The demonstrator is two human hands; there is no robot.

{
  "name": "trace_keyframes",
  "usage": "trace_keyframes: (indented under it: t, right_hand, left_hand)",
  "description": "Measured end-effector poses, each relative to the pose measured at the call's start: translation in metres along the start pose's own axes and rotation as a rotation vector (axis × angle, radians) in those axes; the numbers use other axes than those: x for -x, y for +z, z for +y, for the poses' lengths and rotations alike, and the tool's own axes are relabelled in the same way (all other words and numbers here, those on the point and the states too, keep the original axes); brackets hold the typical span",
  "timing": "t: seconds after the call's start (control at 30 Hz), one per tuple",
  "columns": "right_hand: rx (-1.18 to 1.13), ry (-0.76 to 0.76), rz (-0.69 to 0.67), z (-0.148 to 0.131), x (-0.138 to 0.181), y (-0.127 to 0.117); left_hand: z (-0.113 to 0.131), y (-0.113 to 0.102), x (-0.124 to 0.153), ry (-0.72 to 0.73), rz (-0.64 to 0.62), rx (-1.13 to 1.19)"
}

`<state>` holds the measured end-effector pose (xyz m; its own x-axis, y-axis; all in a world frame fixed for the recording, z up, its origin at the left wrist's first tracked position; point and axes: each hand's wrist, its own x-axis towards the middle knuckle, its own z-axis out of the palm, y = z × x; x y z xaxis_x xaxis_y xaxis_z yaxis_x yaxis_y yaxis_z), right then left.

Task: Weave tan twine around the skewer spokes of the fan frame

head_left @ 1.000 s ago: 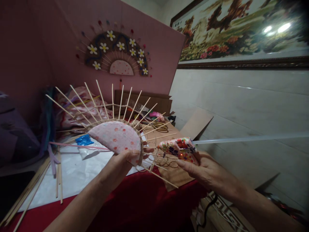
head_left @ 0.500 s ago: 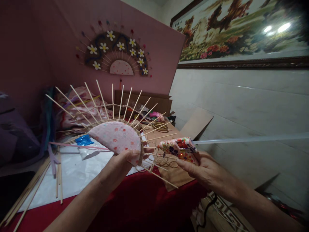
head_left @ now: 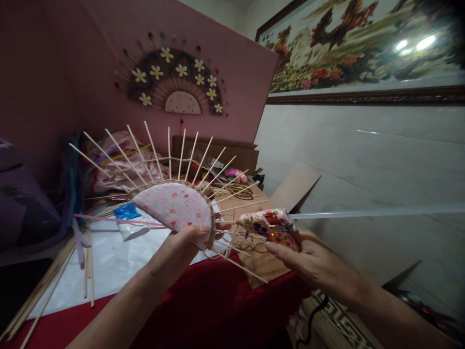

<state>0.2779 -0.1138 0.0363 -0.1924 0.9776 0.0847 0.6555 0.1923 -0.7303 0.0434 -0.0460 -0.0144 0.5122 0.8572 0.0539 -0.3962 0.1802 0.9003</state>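
My left hand (head_left: 191,237) is closed on the lower right of a half-round fan frame (head_left: 174,206), thumb on its pink dotted cloth. Thin wooden sticks fan out from the curved edge, with twine (head_left: 145,186) woven along it. My right hand (head_left: 294,249) grips a flower-patterned glue gun (head_left: 269,225). A long clear glue stick (head_left: 363,212) juts out of its back, and a small red light glows on its side. The gun's nozzle points left, close to the sticks and loose twine at the fan's right side; whether it touches them I cannot tell.
Loose wooden sticks (head_left: 47,286) and a blue-and-white packet (head_left: 127,212) lie on the table's left, over white sheeting (head_left: 112,261) and red cloth (head_left: 218,300). Cardboard (head_left: 261,271) lies at the right. A finished flowered fan (head_left: 174,72) hangs on the pink board behind.
Almost nothing differs. The glue gun and its glue stick have shifted very slightly, while the fan frame stays in place in my left hand.
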Motion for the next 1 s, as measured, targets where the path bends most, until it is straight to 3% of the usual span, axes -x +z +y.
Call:
trace_keyframes:
  t: [0.47,0.7,0.87,1.0]
  right_hand:
    - [-0.101,-0.059,0.014,-0.005,-0.002,0.0]
    - [-0.448,0.014,0.077,-0.002,0.0,0.004]
    - [-0.647,-0.009,0.258,0.004,-0.002,-0.008]
    - [-0.506,-0.155,0.52,0.029,-0.02,-0.03]
  left_hand:
    - [-0.002,-0.002,0.0,-0.01,-0.006,0.031]
    - [-0.002,-0.001,-0.002,0.011,0.032,0.033]
    - [-0.003,-0.005,-0.004,0.03,0.035,0.031]
    - [-0.004,-0.009,-0.005,0.027,-0.013,-0.002]
